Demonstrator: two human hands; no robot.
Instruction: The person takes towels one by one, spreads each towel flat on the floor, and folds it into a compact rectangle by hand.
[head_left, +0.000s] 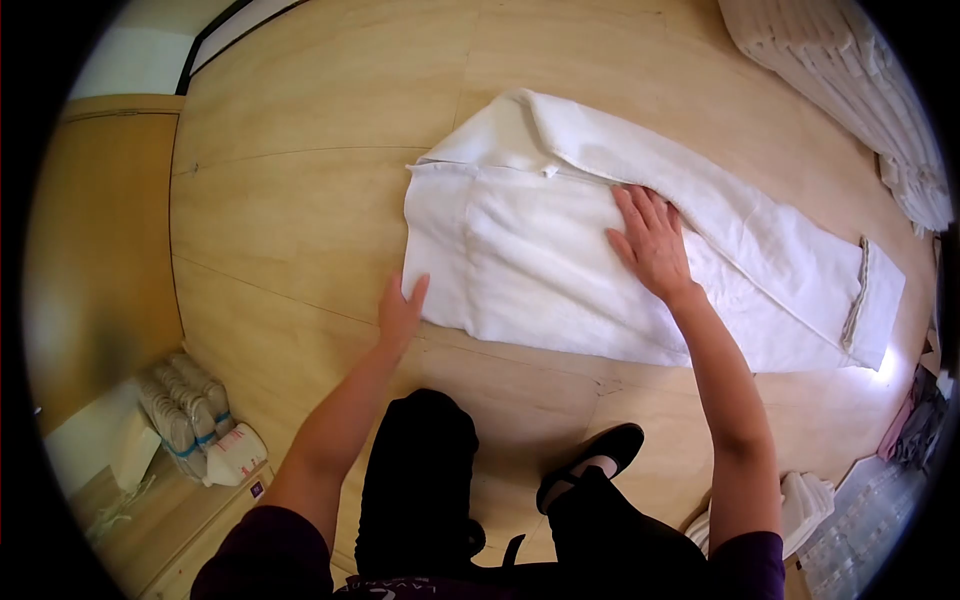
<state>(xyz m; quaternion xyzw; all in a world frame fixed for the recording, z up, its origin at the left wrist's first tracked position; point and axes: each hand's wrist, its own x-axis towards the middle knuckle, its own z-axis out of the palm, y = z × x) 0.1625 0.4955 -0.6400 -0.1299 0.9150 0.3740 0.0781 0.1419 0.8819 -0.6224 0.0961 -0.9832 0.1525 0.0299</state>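
Observation:
A white cloth [560, 260], folded lengthwise into a long shape, lies across the light wooden surface. My right hand [652, 240] rests on its middle with the fingers spread, the fingertips at the edge of the upper folded layer. At the cloth's lower left corner is my left hand [402, 308], thumb and fingers apart on either side of the edge; whether it touches the cloth is hard to tell. A narrow folded band with a rough seam shows at the cloth's right end.
Stacked pale cloths [840, 90] sit at the upper right. Bundled items with blue bands [185, 410] and a white package [236, 453] are at the lower left, near a wooden door [105, 250]. More white cloth [805, 510] and clear plastic [865, 530] lie lower right.

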